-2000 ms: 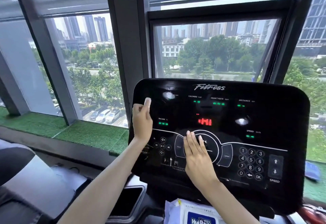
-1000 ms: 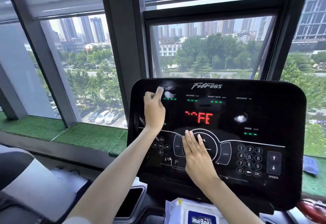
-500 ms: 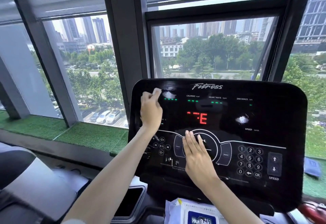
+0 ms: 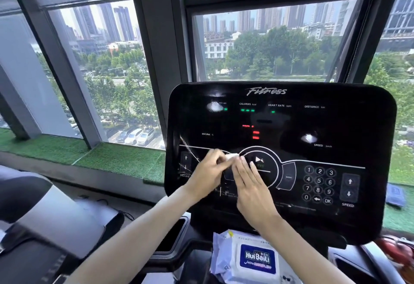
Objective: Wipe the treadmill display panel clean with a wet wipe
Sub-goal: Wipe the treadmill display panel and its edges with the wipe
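I am pinching the folded wet wipe (image 4: pixel 231 156) in my left hand (image 4: pixel 208 171), my right hand (image 4: pixel 251 183) lying flat and open beside it, fingertips touching the wipe, probably to refold it. Both are resting low on the treadmill display panel (image 4: pixel 336 127), just left of its round start button (image 4: pixel 259 160), with the wipe pack (image 4: pixel 248 259) waiting below.

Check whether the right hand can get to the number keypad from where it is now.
Probably yes. The right hand lies flat on the panel beside the round dial, and the keypad sits just to its right on the same surface with nothing between them. The wipe is pinched at both hands' fingertips.
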A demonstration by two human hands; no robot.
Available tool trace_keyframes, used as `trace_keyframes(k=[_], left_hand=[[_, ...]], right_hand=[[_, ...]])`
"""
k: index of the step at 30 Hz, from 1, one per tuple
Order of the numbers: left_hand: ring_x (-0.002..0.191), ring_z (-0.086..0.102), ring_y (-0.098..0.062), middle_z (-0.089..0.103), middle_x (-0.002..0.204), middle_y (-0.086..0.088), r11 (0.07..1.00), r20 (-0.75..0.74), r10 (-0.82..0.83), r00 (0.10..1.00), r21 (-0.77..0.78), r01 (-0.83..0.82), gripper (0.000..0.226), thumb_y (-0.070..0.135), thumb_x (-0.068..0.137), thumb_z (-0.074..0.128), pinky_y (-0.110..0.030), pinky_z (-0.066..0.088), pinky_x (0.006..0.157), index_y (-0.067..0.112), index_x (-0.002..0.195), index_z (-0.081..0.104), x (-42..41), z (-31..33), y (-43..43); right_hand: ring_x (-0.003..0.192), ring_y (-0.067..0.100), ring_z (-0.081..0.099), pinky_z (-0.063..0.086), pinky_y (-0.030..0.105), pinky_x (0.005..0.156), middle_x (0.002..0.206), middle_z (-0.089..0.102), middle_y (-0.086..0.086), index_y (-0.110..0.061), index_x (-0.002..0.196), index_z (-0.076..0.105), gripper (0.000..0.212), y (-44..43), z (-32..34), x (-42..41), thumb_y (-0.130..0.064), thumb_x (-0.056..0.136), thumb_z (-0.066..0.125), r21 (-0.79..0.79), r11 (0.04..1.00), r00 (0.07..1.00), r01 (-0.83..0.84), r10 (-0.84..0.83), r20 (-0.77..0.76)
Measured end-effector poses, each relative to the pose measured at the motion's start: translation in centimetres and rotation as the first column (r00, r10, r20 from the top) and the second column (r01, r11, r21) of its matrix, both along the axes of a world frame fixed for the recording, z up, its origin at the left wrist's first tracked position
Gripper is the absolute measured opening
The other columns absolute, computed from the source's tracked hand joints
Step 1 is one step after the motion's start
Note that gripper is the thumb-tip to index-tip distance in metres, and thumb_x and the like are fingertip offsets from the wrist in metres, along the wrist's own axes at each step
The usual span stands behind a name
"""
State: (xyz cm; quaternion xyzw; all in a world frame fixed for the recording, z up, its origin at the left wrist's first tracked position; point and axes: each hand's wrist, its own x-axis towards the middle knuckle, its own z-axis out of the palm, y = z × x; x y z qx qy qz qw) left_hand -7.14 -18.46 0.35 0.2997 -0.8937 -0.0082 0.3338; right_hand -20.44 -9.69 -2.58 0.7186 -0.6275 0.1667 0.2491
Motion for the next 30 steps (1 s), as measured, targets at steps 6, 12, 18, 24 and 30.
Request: trace_keyframes(k=[6,12,18,24,30], left_hand=[[0.077,0.044,-0.011,0.043,0.088,0.002,0.987,-0.239,0.158,0.958,0.002,-0.163,0.031,0.005,0.091,0.054,-0.017,0.042,0.071,0.015,0.119,0.064,4.2,1.8,-4.1],[0.082,0.044,-0.009,0.047,0.09,-0.003,0.97,-0.315,0.216,0.924,-0.035,-0.239,0.038,0.004,0.092,0.049,-0.009,0.038,0.077,0.014,0.129,0.057,3.1,-2.2,-2.0],[0.073,0.044,-0.012,0.044,0.087,-0.001,0.963,-0.364,0.26,0.894,0.035,-0.266,0.042,-0.003,0.09,0.053,-0.022,0.049,0.07,0.015,0.127,0.059,5.2,-1.4,-3.2],[0.075,0.047,-0.013,0.046,0.088,-0.002,0.963,-0.304,0.248,0.92,-0.026,-0.268,0.051,-0.005,0.086,0.057,-0.021,0.046,0.069,0.012,0.134,0.051,3.9,-4.6,-0.7],[0.069,0.044,-0.01,0.043,0.086,0.0,0.925,-0.461,0.375,0.804,0.135,-0.354,0.043,0.001,0.092,0.054,-0.015,0.046,0.071,0.016,0.133,0.054,5.3,-1.0,-3.1]], right_hand=[[0.136,0.032,0.034,0.016,0.045,0.11,0.142,0.04,0.024,0.008,0.131,0.045,0.062,1.8,-3.2,0.9,-0.007,0.076,0.02,0.089,0.994,0.993,-0.07,0.077,-0.084],[0.139,0.034,0.025,0.015,0.046,0.114,0.146,0.032,0.026,0.009,0.137,0.032,0.075,2.8,-4.2,1.8,-0.014,0.072,0.062,0.208,0.975,0.988,-0.073,0.1,-0.119],[0.138,0.037,0.026,0.013,0.047,0.114,0.146,0.029,0.029,0.011,0.137,0.031,0.085,2.8,-4.3,2.2,-0.022,0.07,0.071,0.256,0.967,0.988,0.02,0.02,-0.151],[0.136,0.039,0.029,0.012,0.047,0.11,0.144,0.031,0.031,0.014,0.134,0.03,0.095,3.0,-5.6,2.2,-0.023,0.062,0.08,0.285,0.958,0.994,0.012,0.019,-0.105],[0.141,0.041,0.011,0.007,0.05,0.113,0.149,0.015,0.033,0.012,0.139,0.021,0.084,3.0,-5.9,2.0,-0.02,0.074,0.064,0.273,0.962,0.984,0.011,0.038,-0.175]])
